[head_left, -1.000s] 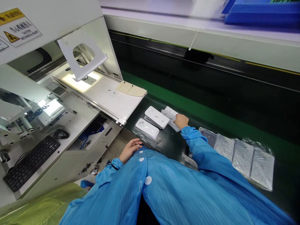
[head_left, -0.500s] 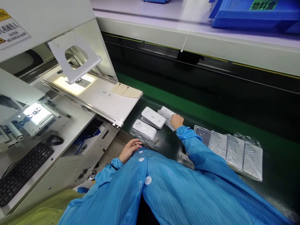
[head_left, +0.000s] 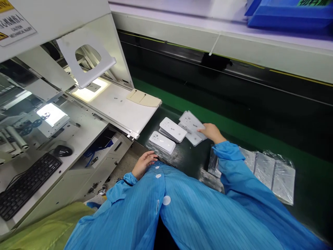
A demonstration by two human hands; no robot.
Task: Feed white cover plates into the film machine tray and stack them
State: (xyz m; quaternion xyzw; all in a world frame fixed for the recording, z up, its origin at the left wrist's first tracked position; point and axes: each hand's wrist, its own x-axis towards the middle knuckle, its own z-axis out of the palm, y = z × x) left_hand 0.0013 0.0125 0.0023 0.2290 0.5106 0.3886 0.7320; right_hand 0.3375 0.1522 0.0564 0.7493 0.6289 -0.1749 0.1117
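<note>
My right hand (head_left: 212,133) pinches the right corner of a thin, translucent phone-shaped sheet (head_left: 191,120) with camera-hole marks. That sheet is tilted over a pile of similar sheets (head_left: 194,139) on the dark surface. To the left of this pile lie two stacks of white phone-shaped plates: a rear stack (head_left: 172,130) and a front stack (head_left: 162,142), the front one on crumpled clear plastic. My left hand (head_left: 144,164) rests near the front edge against my blue smock, its fingers loosely extended with nothing in them.
Plastic-wrapped packs of sheets (head_left: 283,177) lie at the right, partly behind my sleeve. On the left stands a machine with a white belt (head_left: 122,114), a lit panel, a keyboard (head_left: 28,185) and a mouse (head_left: 62,151). A shelf (head_left: 192,24) with a blue bin (head_left: 288,15) runs above.
My right hand has moved right and pulled a sheet up and across the pile, fanning it out. The left hand stays in place. The camera view has shifted slightly.
</note>
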